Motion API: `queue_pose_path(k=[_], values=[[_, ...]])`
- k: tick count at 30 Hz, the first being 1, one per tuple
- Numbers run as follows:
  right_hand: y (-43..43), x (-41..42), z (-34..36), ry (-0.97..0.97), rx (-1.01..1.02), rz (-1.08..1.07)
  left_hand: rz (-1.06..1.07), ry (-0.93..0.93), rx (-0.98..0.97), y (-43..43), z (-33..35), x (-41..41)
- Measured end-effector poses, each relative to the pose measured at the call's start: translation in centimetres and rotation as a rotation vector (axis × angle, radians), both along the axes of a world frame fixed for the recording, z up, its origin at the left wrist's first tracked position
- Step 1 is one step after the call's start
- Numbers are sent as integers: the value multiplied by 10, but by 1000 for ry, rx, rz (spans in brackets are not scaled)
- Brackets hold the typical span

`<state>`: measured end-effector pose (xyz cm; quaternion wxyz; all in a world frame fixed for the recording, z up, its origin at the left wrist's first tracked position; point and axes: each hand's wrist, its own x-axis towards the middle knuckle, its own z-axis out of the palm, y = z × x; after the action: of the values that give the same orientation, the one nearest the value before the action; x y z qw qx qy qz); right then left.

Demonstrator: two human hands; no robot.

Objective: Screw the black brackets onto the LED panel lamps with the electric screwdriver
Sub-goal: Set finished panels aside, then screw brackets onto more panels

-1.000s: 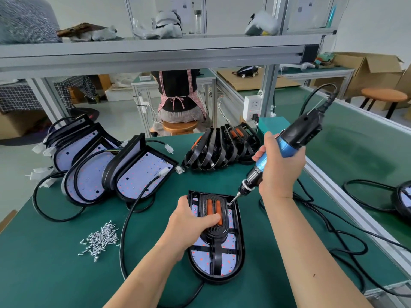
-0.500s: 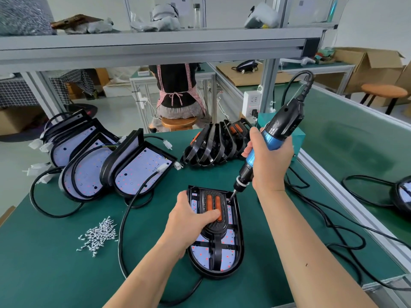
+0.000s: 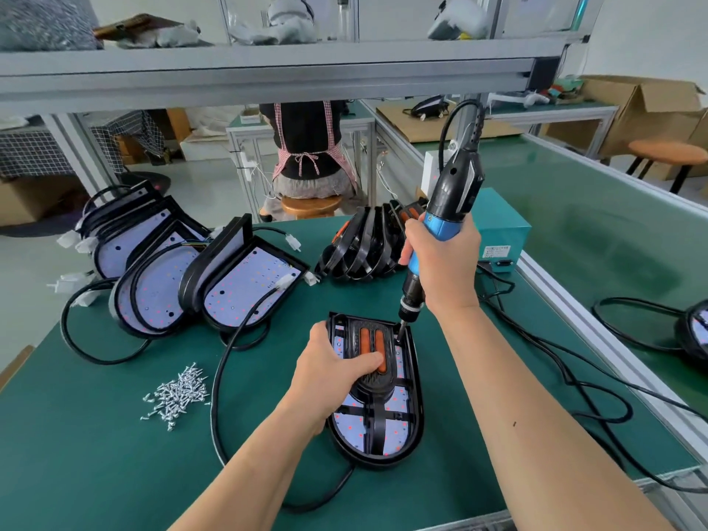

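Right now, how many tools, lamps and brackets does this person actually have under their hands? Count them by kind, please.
1 electric screwdriver, gripped by the right hand
1 LED panel lamp, lying flat on the bench
1 black bracket, held on the lamp by the left hand
Total: 3

Green bench mat [image 3: 95,473] is covering the worktop. Teal control box [image 3: 502,231] is sitting near its far right edge, with a white socket block [image 3: 431,174] standing just behind it. Aluminium shelf [image 3: 268,67] is running overhead, carrying a clear bottle [image 3: 343,17] and blurred clutter. Beyond the bench a person [image 3: 306,147] in a pink-checked apron is sitting back to camera on a wooden stool [image 3: 310,205]. Right side: second green bench [image 3: 613,224] is running alongside, with an open cardboard box [image 3: 643,109] and a round-topped stool [image 3: 668,151] standing behind it. Checked cloth [image 3: 30,151] is hanging far left.
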<state>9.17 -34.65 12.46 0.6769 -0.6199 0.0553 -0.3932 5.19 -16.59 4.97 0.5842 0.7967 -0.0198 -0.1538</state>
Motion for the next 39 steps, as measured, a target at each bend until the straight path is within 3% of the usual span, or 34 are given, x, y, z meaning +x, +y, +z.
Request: queue_pose_path(k=[5, 15, 19, 23, 27, 29, 34, 39], values=[[4, -8, -15, 67, 20, 104, 1, 37, -6, 1, 4, -2], [5, -21, 7, 2, 33, 222, -16, 109, -11, 5, 12, -6], [-8, -25, 40, -50, 155, 440, -18, 98, 1, 2, 11, -7], [-12, -32, 60, -69, 190, 550, 26, -68, 194, 13, 19, -6], [6, -41, 59, -94, 132, 460, 354, -326, 295, 69, 35, 16], [15, -44, 59, -134, 220, 452, 429, -322, 388, 109, 38, 30], [26, -48, 57, -188, 531, 406, 192, -127, 617, 169, 33, 43], [35, -54, 53, -206, 705, 470, 53, -219, 841, 161, 28, 50]])
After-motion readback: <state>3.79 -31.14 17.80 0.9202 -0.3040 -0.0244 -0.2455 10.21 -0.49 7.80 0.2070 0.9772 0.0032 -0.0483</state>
